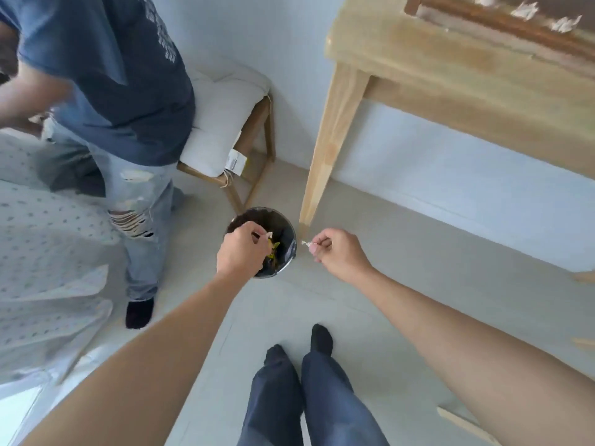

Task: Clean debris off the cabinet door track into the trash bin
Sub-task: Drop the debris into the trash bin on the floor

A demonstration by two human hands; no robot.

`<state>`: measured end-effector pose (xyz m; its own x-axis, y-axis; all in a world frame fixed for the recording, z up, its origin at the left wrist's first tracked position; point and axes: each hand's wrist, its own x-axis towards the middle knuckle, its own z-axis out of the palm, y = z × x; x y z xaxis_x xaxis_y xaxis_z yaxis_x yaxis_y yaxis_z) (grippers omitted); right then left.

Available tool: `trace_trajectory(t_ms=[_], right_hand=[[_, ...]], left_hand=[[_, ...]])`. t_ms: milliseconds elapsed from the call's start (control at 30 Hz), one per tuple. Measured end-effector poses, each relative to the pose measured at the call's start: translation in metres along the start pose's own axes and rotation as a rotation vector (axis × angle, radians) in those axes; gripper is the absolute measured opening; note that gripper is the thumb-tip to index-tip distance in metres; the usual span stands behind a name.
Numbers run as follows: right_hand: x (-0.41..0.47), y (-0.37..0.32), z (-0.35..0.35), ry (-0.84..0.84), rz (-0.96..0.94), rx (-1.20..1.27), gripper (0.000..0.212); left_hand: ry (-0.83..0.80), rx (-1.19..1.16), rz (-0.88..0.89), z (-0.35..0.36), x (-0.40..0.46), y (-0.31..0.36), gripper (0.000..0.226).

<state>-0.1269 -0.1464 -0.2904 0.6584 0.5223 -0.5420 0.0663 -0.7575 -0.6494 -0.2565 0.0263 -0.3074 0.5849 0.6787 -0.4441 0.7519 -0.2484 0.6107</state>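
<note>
A small round black trash bin (283,230) stands on the floor ahead of my feet, with yellowish scraps inside. My left hand (240,251) hovers over its left half, fingers pinched on a small white scrap (269,234). My right hand (338,249) is just right of the bin's rim, pinching another white scrap of debris (306,243) that sticks out toward the bin. The wooden cabinet (450,69) rises at the upper right; its dark door track (502,24) holds several white bits (524,10).
Another person (106,91) in a blue shirt and torn jeans stands at the left, close to the bin. A cushioned wooden stool (225,123) is behind the bin. The cabinet leg (325,156) comes down right beside the bin. A patterned bed (42,252) lies at the left.
</note>
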Motion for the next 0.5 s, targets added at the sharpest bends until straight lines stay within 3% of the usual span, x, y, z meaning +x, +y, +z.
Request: trace_trajectory(t_ms=[200,367,500], right_hand=[[0.097,0.051,0.104,-0.081,-0.045,-0.074,0.009],[0.149,0.067,0.143,-0.259,-0.061,-0.265,0.075],[0.138,0.067,0.124,-0.249,-0.048,-0.259,0.079]], left_hand=[[0.044,0.080,-0.190,0.069,0.063,-0.109,0.015],[-0.042,0.107,-0.199,0.098,0.108,-0.147,0.044],[-0.077,0.128,-0.182,0.087,0.102,-0.135,0.053]])
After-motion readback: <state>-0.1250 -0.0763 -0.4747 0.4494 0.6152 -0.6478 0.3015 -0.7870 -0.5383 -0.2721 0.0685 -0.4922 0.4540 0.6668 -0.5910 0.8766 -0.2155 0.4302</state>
